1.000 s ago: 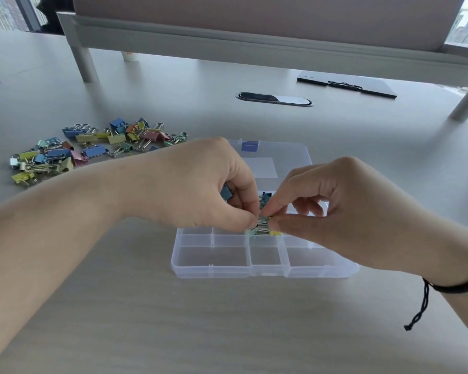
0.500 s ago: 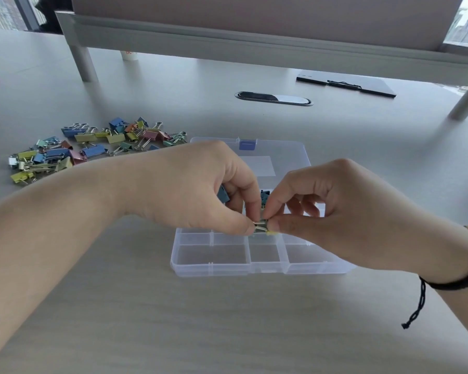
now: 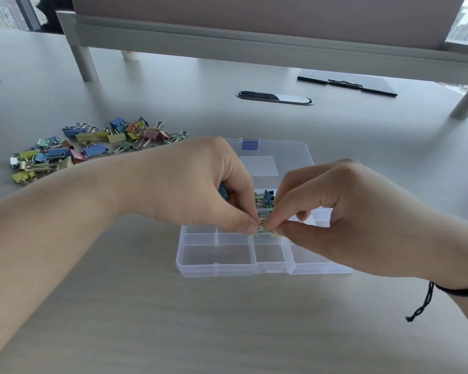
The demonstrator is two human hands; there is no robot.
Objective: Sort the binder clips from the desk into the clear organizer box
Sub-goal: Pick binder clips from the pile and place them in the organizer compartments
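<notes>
Clips (image 3: pixel 97 148) lie in a big loose pile on the tabletop (image 3: pixel 227 319), far left of the box (image 3: pixel 216 268). The box sits open in the middle, with its lid flat behind it. A few clips are already in a middle slot, just behind the fingertips.

Both hands meet over the box. The left hand (image 3: pixel 200 184) and the right hand (image 3: pixel 349 211) each pinch the same small clip (image 3: pixel 265 230) by its thin wire arms. The fingers (image 3: pixel 250 225) of both hands are pressed tight together on it. It hangs just above a slot near the middle of the box. The left hand also seems to hold a blue clip (image 3: pixel 223 191) tucked under its palm.

Here is what could go wrong. The wire arms are thin and smooth, so the small clip could slip out and drop into the wrong slot. The clip has a strong spring, so it could snap shut and nip a finger. The tucked blue clip could fall out while the fingers are busy and land in the wrong slot too. The box looks light, so a bump from a hand could push it along the tabletop or shake the sorted clips about. The left arm lies close to the pile and could knock some of it away.
</notes>
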